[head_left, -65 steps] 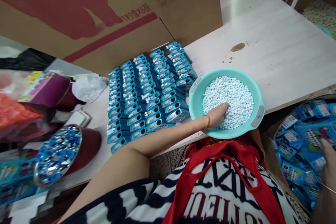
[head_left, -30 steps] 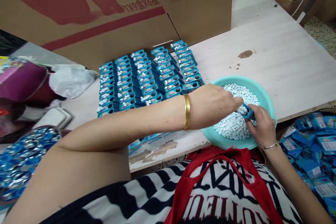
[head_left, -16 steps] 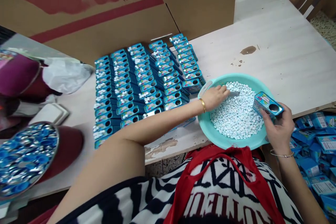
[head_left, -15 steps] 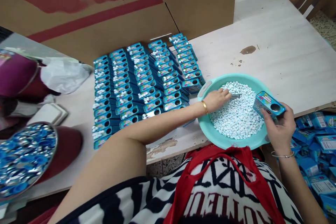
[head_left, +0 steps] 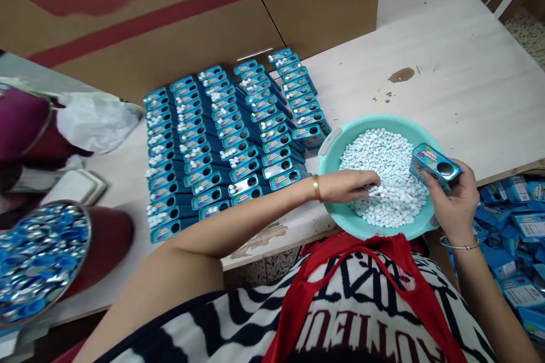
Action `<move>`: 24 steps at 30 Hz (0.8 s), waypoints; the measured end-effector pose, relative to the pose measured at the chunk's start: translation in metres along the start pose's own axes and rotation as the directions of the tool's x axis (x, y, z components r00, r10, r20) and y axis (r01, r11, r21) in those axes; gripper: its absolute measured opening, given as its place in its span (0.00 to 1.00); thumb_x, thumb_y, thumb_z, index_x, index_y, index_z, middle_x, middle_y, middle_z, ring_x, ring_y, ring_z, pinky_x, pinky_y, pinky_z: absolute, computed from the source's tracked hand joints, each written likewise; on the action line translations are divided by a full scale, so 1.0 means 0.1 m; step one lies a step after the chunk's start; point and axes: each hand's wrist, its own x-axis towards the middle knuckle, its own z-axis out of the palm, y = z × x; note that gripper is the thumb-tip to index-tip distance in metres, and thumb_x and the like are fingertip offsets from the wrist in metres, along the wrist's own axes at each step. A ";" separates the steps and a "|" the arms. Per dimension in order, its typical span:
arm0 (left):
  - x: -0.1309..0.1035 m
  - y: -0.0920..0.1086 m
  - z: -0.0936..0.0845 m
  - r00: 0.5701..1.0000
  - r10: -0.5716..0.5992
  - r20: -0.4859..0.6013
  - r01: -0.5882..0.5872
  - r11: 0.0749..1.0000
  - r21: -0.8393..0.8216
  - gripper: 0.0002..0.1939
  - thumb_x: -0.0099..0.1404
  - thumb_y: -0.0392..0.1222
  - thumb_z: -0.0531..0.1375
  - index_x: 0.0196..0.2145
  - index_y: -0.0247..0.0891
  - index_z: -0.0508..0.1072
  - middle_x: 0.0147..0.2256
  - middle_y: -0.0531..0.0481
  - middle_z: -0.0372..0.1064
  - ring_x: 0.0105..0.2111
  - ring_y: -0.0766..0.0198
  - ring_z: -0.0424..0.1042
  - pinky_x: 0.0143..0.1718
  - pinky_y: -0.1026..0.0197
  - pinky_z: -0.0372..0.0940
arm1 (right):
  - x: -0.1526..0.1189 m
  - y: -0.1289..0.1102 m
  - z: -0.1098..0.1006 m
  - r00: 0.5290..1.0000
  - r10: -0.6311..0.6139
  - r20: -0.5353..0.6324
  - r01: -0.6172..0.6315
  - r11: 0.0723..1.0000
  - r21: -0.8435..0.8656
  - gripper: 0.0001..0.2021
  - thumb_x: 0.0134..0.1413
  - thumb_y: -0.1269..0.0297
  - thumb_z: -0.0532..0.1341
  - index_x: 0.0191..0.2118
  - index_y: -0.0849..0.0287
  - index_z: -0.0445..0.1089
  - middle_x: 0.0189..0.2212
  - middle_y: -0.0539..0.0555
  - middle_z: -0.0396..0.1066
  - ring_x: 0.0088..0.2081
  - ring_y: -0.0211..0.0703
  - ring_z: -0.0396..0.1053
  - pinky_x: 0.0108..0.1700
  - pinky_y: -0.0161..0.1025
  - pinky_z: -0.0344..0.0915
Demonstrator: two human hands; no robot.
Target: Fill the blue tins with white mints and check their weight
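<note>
A turquoise basin [head_left: 330, 204] in front of me holds a heap of small white pellets [head_left: 378, 150]. Over its left part, my left hand [head_left: 349, 186] has its fingers closed, with a raised mound of pellets at the fingertips; whatever it grips is hidden. At the basin's right rim, my right hand [head_left: 457, 201] grips a blue box [head_left: 430, 160], tilted, its dark round opening facing up. Rows of similar blue boxes [head_left: 238, 125] stand left of the basin, many with white pellets on their tops.
A large cardboard box [head_left: 323, 5] stands behind the rows. On the left are a dark red bucket [head_left: 108, 249] of blue and silver pieces, a white bag [head_left: 96, 122] and a purple container [head_left: 25, 122]. More blue boxes [head_left: 522, 261] lie in a pile at the lower right.
My left hand has moved down and slightly toward me within the basin, and pellets are now heaped at its fingertips. My right hand still holds the box at almost the same place.
</note>
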 end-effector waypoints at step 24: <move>0.00 0.73 -0.68 0.903 -0.328 -0.279 0.421 0.540 0.729 0.10 0.72 0.32 0.48 0.46 0.34 0.67 0.39 0.44 0.69 0.37 0.61 0.70 0.32 0.62 0.61 | -0.07 -0.09 0.09 0.955 -0.242 0.171 0.262 0.959 -0.111 0.20 0.58 0.64 0.64 0.55 0.55 0.65 0.47 0.58 0.72 0.49 0.50 0.72 0.52 0.47 0.69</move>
